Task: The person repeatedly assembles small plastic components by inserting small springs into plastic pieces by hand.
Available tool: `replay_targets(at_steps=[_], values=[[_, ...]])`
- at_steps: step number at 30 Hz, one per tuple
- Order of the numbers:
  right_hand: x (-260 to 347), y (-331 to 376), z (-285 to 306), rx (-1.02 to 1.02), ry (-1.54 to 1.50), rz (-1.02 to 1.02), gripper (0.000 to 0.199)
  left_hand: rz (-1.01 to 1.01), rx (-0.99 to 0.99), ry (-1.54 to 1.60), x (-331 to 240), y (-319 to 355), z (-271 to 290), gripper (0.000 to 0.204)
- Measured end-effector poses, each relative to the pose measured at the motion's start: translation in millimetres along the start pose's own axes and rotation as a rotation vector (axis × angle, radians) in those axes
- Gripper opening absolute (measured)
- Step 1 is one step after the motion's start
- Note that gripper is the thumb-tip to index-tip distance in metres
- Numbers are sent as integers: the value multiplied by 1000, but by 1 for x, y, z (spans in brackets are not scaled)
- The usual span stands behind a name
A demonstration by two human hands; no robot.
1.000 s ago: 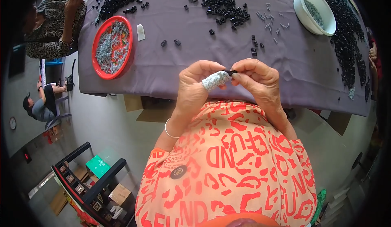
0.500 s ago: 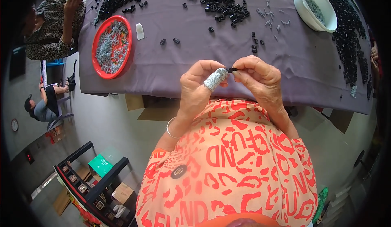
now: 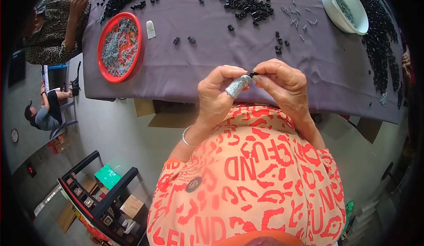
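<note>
My left hand (image 3: 218, 96) and my right hand (image 3: 282, 85) meet over the near edge of the purple-clothed table (image 3: 194, 69). Between their fingertips they pinch a small black part (image 3: 252, 74). A grey speckled cot (image 3: 237, 85) covers one finger of my left hand. A silver bangle sits on my left wrist. A pile of small black parts (image 3: 245, 1) lies further back on the cloth, with several small grey pins (image 3: 298, 18) to its right.
A red round tray (image 3: 104, 71) of grey pieces sits at the table's left. A white bowl (image 3: 335, 12) stands at the back right beside a long heap of black parts (image 3: 380, 29). Another person (image 3: 53, 25) sits at the left end. A black shelf rack (image 3: 95, 193) stands on the floor.
Both hands stay together on the small black part, with only slight shifts of the fingers.
</note>
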State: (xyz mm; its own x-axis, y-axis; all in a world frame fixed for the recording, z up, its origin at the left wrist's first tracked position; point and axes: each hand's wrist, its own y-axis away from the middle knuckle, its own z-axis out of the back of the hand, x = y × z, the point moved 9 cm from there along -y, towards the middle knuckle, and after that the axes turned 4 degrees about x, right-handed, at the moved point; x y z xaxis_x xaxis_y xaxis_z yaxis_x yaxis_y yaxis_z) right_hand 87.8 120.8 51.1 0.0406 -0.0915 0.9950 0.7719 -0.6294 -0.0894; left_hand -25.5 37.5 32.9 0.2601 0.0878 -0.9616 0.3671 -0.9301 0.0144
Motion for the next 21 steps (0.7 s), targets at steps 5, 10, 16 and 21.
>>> replay_targets(at_steps=[5,10,16,21], values=[[14,0,0,-66,207,189,13,1,4,-1,7,-1,-2,14],[-12,4,-2,-71,92,15,11,122,-33,105,28,5,2,12],[-42,8,5,-45,42,-144,10,-119,19,-403,12,-6,1,15],[-34,-2,10,7,379,-31,12,-360,-7,-829,16,-12,-3,20]])
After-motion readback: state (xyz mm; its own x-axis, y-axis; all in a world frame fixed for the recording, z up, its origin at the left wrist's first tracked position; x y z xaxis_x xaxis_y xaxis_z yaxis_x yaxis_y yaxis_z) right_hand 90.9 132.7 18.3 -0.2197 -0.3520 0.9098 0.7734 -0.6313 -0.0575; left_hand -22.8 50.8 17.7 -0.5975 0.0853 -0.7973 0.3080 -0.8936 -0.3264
